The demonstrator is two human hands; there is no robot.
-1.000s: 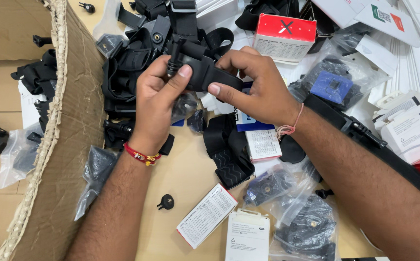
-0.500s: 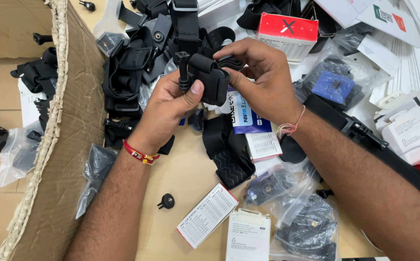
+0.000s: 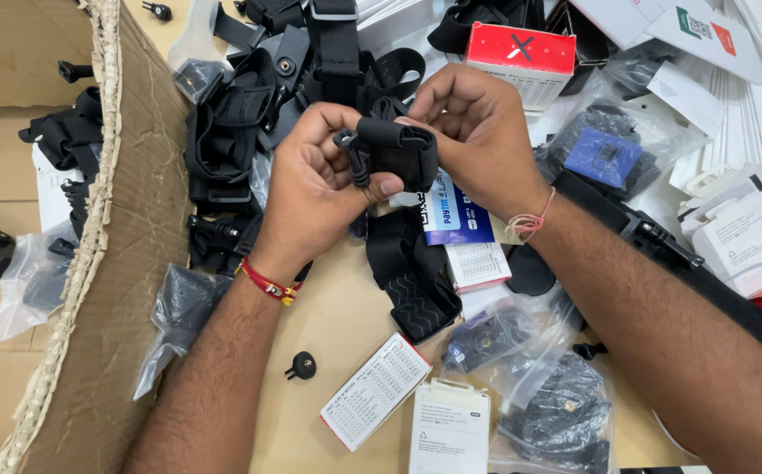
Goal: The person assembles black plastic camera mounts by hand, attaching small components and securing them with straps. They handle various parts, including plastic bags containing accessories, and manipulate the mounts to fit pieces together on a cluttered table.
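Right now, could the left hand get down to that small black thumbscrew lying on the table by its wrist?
Probably yes, once freed. The left hand is gripping the rolled black strap together with the right hand. The small black thumbscrew lies alone on bare table, with nothing covering it.

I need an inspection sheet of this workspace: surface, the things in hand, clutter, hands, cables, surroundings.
Surface: tan table, mostly covered.
Things in hand: rolled black strap with a small black clip, held above the pile.
Clutter: black straps and mounts, bagged parts, red-topped box, white leaflets, loose black thumbscrew.
Hands: left hand and right hand both grip the strap.
Cables: nothing seen.
Surroundings: open cardboard box at left with more black parts; white boxes at right.
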